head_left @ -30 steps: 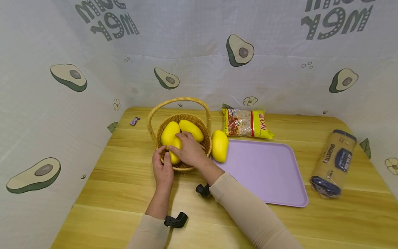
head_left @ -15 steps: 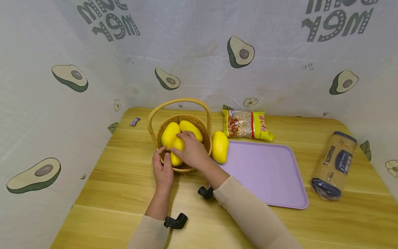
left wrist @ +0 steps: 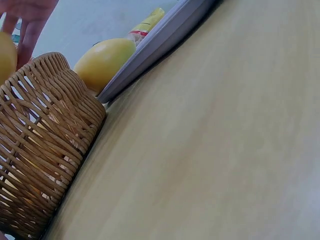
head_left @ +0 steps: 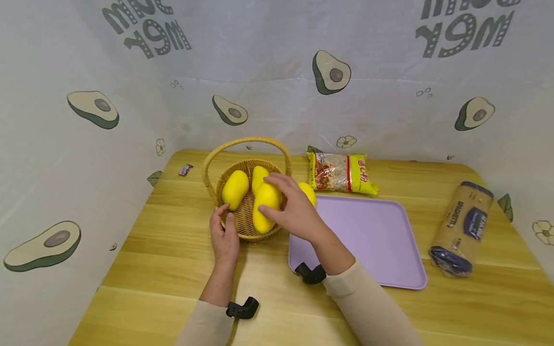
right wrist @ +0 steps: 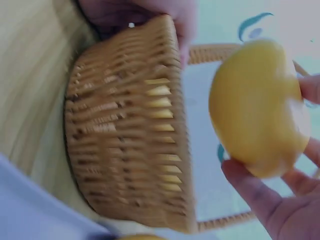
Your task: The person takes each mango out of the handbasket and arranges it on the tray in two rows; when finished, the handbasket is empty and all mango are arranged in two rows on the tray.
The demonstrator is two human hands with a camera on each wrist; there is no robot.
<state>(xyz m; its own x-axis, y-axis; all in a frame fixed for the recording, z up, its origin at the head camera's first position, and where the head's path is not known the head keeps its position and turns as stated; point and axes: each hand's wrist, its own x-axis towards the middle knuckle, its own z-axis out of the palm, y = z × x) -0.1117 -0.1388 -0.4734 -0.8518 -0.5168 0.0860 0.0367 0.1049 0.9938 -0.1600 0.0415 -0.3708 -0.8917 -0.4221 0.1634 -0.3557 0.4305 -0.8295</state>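
Observation:
My right hand (head_left: 298,211) holds a yellow mango (head_left: 266,206) above the right part of a wicker basket (head_left: 245,214). In the right wrist view the mango (right wrist: 257,107) is raised past the rim, fingers and thumb on its sides. My left hand (head_left: 225,240) grips the basket's near left rim; the right wrist view shows its fingers (right wrist: 182,30) over the edge. Two mangoes lie inside the basket, one at left (head_left: 235,190) and one farther back (head_left: 259,177), partly covered by the held one. Another mango (head_left: 308,192) sits outside, by the tray's corner, partly behind my right hand.
A lilac tray (head_left: 368,240) lies right of the basket. Behind it is a yellow food bag (head_left: 342,173); a spaghetti pack (head_left: 463,228) lies far right. A small purple wrapped candy (head_left: 186,169) is at back left. The tall basket handle (head_left: 251,139) arches over the opening.
My right hand has lifted the front mango and carried it rightward toward the basket's right rim. The wicker bottom now shows where it lay. My left hand has stayed at the rim.

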